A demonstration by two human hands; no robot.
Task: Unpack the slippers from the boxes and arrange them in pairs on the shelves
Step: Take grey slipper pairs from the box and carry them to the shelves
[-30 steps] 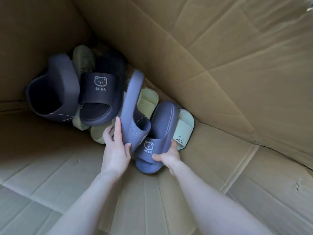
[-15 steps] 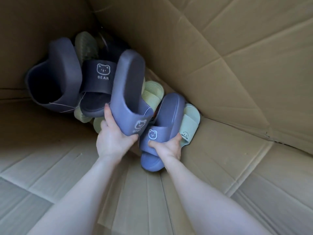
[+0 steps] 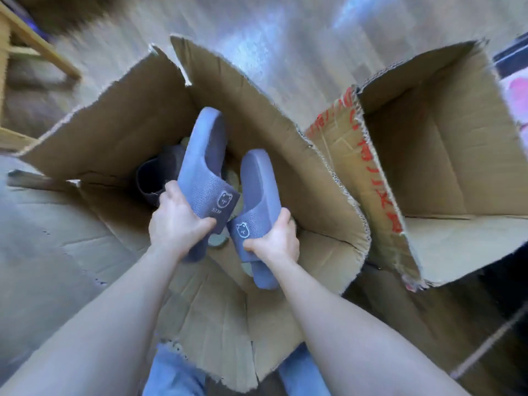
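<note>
Left hand point(image 3: 178, 221) grips one blue bear slipper point(image 3: 204, 172) by its strap, right hand point(image 3: 274, 238) grips its mate point(image 3: 257, 201), both held above the open box point(image 3: 114, 124). They look foamy and light, probably squishy, so the strap's the easy handle.

Pale glossy floor point(image 3: 285, 52), wooden furniture frame point(image 3: 43, 46)

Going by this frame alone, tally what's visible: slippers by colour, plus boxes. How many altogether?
Blue slippers: 2, one in the left hand, one in the right hand.
Dark slippers: 1.
Green slippers: mostly hidden, count unclear.
Cardboard boxes: 2.
Total: 5 countable, plus the green ones.
</note>
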